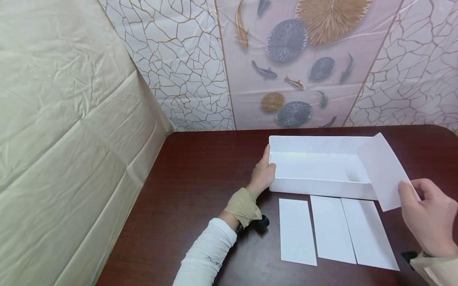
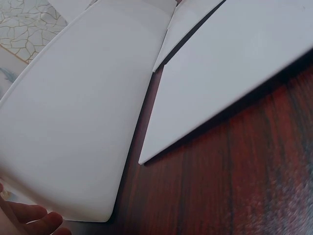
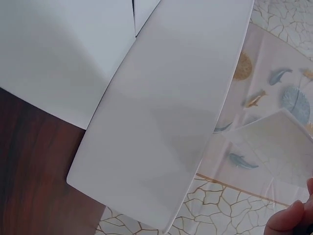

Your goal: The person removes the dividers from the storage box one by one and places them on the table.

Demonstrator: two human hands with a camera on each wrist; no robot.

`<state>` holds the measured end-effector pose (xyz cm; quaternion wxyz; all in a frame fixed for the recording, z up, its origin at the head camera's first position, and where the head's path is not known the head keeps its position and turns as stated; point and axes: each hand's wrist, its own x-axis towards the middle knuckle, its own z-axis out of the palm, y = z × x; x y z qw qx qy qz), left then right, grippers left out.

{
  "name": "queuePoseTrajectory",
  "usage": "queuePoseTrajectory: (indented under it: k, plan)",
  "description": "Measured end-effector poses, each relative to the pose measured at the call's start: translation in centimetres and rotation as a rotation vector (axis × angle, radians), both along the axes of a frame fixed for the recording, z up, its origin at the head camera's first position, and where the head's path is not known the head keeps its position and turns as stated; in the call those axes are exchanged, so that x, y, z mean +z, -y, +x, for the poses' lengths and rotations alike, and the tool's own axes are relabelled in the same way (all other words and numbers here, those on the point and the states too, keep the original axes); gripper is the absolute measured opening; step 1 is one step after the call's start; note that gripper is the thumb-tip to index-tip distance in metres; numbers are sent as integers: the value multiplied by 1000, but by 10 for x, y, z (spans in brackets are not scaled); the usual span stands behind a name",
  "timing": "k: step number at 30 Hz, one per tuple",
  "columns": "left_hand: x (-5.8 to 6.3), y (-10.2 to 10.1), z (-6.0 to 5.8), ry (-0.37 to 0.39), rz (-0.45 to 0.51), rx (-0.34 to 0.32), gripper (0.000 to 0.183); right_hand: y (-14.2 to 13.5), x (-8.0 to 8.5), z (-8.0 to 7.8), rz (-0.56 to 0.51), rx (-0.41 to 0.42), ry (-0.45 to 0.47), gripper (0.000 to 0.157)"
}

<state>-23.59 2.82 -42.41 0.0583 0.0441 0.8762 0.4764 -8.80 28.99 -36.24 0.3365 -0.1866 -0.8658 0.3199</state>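
A long white open-topped box (image 1: 318, 186) stands on the dark table. My left hand (image 1: 262, 174) grips its left end, with the thumb at the front corner; in the left wrist view the fingers (image 2: 41, 223) wrap that end beside the box's side wall (image 2: 83, 98). Over the right end, my right hand (image 1: 429, 216) pinches a thin white rectangular panel (image 1: 384, 171) by its edge, thumb on the near face. The panel is tilted and overlaps the box's right end wall. In the right wrist view, the panel (image 3: 279, 147) looks see-through, near the thumb (image 3: 286, 218).
Three white panels lie flat in front of the box: one at left (image 1: 297, 230), one in the middle (image 1: 332, 230) and one at right (image 1: 370, 234). A patterned curtain (image 1: 193, 71) hangs behind the table (image 1: 200, 171). Beige cloth (image 1: 71, 131) covers the left side.
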Motion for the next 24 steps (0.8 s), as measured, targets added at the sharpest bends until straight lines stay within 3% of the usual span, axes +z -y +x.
queuePoseTrajectory:
  k: [14, 24]
  plan:
    - [1, 0, 1, -2, -3, 1, 65, 1, 0, 12, -111, -60, 97, 24]
    - [0, 0, 0, 1, 6, -3, 65, -7, -15, 15, -127, -67, 43, 21]
